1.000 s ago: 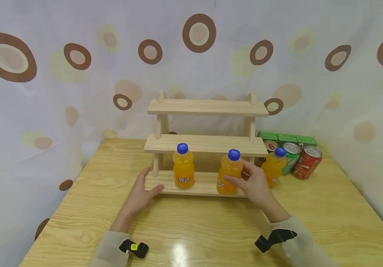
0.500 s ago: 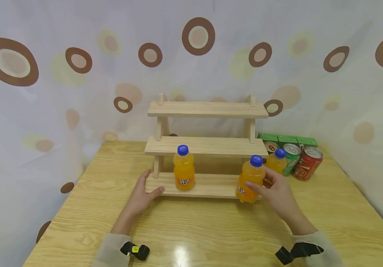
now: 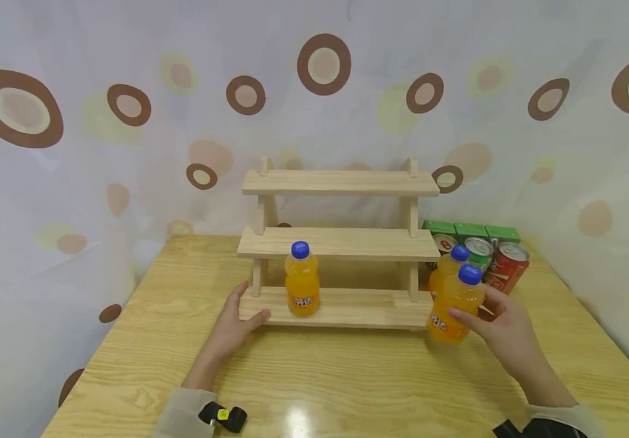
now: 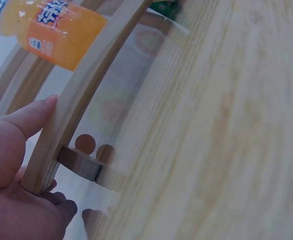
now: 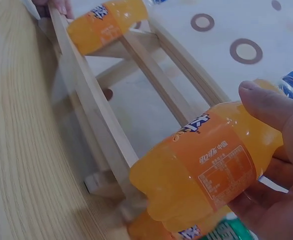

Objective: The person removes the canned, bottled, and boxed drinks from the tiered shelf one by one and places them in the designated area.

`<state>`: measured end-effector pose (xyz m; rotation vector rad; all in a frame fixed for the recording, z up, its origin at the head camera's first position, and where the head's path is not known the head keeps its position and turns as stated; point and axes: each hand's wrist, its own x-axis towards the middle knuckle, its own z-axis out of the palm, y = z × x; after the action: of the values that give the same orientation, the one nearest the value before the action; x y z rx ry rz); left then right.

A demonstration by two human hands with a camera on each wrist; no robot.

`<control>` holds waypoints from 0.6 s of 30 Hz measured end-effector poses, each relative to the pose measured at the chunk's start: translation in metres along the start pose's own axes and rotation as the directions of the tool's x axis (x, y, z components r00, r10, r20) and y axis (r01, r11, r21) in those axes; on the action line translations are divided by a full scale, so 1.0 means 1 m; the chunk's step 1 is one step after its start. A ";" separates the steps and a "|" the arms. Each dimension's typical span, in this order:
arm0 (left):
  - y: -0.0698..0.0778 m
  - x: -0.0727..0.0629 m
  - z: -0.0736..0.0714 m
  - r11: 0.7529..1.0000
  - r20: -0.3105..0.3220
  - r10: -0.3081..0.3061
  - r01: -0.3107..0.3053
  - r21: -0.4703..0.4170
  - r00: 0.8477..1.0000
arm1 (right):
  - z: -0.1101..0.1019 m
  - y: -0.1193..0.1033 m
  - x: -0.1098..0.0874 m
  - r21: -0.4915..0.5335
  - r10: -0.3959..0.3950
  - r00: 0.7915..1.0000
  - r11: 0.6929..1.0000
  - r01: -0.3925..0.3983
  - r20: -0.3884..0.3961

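A three-tier wooden display shelf [image 3: 342, 242] stands on the table. My left hand [image 3: 229, 328] grips the left end of its lowest board, thumb on top and fingers underneath in the left wrist view. One orange soda bottle [image 3: 302, 283] with a blue cap stands upright on that board, left of centre. My right hand [image 3: 514, 337] holds a second orange soda bottle [image 3: 450, 307] at the board's right end, thumb on one side and fingers on the other. This bottle partly hides a third orange soda bottle [image 3: 440, 267] behind it. The right wrist view shows the held bottle's label [image 5: 214, 160].
At the right, behind the bottles, are a red can [image 3: 506, 271], a green can [image 3: 479, 248] and another can [image 3: 444, 242] partly hidden. Green boxes [image 3: 470, 231] line up behind them. A spotted cloth [image 3: 380, 55] hangs behind the wooden table [image 3: 347, 377].
My right hand has carried the bottle rightward along the lowest board to its right end, now in front of the third bottle. The left hand keeps its grip on the shelf.
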<state>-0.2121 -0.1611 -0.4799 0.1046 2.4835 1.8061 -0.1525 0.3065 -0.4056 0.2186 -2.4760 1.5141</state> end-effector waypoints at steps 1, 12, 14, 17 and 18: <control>0.000 0.000 0.000 1.000 0.002 0.001 -0.001 0.001 1.000 | -0.004 0.001 -0.002 -0.007 0.005 1.000 1.000 -0.005 -0.007; 0.003 -0.004 -0.002 1.000 -0.007 -0.006 0.006 0.029 1.000 | -0.037 0.022 -0.007 -0.048 0.096 0.992 0.994 -0.100 -0.085; 0.003 -0.003 -0.001 1.000 0.000 -0.005 0.005 0.027 1.000 | -0.041 0.025 -0.006 -0.062 0.096 0.990 0.993 -0.103 -0.104; 0.003 -0.002 0.000 1.000 0.005 -0.005 0.005 0.026 1.000 | -0.044 0.031 -0.004 -0.072 0.109 0.986 0.990 -0.119 -0.127; 0.003 -0.001 0.001 1.000 0.006 -0.005 0.005 0.023 1.000 | -0.044 0.033 -0.003 -0.070 0.116 0.984 0.990 -0.126 -0.135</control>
<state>-0.2107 -0.1599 -0.4776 0.1055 2.4987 1.7729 -0.1526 0.3612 -0.4152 -0.0443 -2.4774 1.4226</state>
